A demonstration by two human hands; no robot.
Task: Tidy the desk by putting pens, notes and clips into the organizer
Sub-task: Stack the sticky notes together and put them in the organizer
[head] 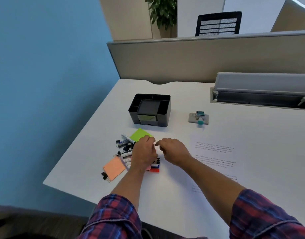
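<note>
A white desk (165,187) stood against a blue wall on its left, with a beige partition (200,56) along its far edge and a black mesh chair (219,23) and a potted plant (163,12) beyond that. A grey cable tray (262,90) lay open at the far right of the desk.

The black organizer (150,110) sat toward the far left corner of the desk, its top compartments dark and seemingly unfilled, with a pale green pad showing in its front slot. Just nearer than it, close to the left edge, lay the clutter: a green sticky note pad (139,134), several pens and markers (126,142) mixed with black binder clips (117,141), an orange note pad (114,168) with another binder clip (105,175) at its near corner, and a red item (155,169) beside more clips.

The left hand (145,152) was over the middle of this pile, fingers curled downward; what they gripped, if anything, could not be made out. The right hand (172,150) hovered just beside it, fingers loosely curled and thumb and forefinger drawn near each other, with nothing visible between them. Both arms wore rolled plaid sleeves (117,218).

To the right lay printed paper sheets (215,152), and farther back a small grey stamp-like device with a teal knob (199,118).
</note>
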